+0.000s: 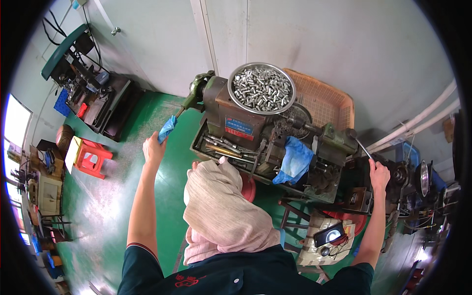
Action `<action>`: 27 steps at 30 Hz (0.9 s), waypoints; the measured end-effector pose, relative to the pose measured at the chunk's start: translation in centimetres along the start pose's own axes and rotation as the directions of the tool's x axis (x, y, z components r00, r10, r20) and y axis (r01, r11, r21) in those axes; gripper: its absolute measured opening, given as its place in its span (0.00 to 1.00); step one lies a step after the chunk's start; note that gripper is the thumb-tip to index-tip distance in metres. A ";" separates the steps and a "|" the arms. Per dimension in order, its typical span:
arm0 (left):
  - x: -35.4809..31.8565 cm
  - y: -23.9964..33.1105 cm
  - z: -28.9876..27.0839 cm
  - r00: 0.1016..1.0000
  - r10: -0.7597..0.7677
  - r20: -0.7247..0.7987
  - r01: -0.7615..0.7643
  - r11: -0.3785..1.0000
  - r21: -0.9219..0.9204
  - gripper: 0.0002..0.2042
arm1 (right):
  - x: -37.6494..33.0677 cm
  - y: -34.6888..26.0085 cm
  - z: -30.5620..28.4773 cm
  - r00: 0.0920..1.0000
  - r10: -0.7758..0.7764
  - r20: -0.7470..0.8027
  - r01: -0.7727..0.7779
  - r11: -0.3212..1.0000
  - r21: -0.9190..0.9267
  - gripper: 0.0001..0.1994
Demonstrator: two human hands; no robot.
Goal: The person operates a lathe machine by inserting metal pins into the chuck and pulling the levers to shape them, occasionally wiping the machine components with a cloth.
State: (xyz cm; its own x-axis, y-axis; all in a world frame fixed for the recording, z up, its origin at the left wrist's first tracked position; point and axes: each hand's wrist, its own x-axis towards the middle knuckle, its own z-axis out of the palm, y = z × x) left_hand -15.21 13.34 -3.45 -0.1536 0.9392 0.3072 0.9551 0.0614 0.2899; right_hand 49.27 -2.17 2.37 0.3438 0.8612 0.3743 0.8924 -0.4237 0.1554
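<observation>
Step in hand: the person looks to be working the old machine (275, 142), one lever in each hand.
Left hand: the left hand (154, 149) is curled tight round the blue-wrapped grip (167, 129) of a long lever that sticks out from the left end of the machine.
Right hand: the right hand (379, 174) is closed round the low end of a thin metal rod (363, 147) that runs up to a black knob on the right end of the machine.
Next move: it likely needs both levers pulled or pushed smoothly, with a firm hold, since the rod is thin and slippery.
Machine: heavy, boxy, dark green and brown, oily and worn, standing on the shiny green floor (108, 206).
Bowl: a round silver bowl (236, 73) sits on top of the machine, full of small shiny metal pins.
Cloths: a soft blue rag (295, 160) hangs on the front of the machine; a pale, wrinkly cloth (221, 211) hangs down near the person's chest.
Basket: an orange plastic basket (329, 101) with tiny holes stands behind the machine, by the wall.
Stool: a small red plastic stool (93, 157) stands far off to the left.
</observation>
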 end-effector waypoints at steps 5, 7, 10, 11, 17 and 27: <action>0.1 -0.4 0.3 1.000 0.027 -0.010 -0.027 1.000 -0.001 0.11 | -0.1 -0.1 0.0 1.000 0.006 0.009 -0.006 1.000 -0.021 0.22; 0.1 -0.4 0.3 1.000 0.029 -0.011 -0.029 1.000 -0.006 0.11 | -0.1 -0.1 0.1 1.000 0.021 0.010 -0.021 1.000 -0.023 0.22; 0.2 -0.4 0.4 0.999 0.031 -0.012 -0.031 0.999 -0.010 0.11 | -0.1 -0.1 0.1 0.999 0.025 0.029 -0.025 0.999 -0.021 0.23; 0.2 -0.4 0.5 0.999 0.031 -0.011 -0.031 0.999 -0.008 0.11 | -0.1 -0.2 0.0 0.999 0.025 0.028 -0.024 0.999 -0.022 0.23; 0.1 -0.2 0.4 0.999 0.031 -0.022 -0.031 0.999 -0.014 0.11 | -0.2 -0.6 -0.3 0.998 0.053 0.044 -0.052 0.998 -0.025 0.23; 0.1 0.0 0.3 0.999 0.028 -0.028 -0.029 0.999 -0.026 0.10 | -0.4 -0.8 -0.6 0.996 0.074 0.045 -0.072 0.997 -0.031 0.23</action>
State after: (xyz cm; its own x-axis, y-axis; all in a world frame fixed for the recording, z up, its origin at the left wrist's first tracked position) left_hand -15.12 13.51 -3.72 -0.1338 0.9306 0.3407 0.9521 0.0254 0.3047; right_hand 48.25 -2.31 2.63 0.4213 0.8395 0.3432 0.8557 -0.4933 0.1562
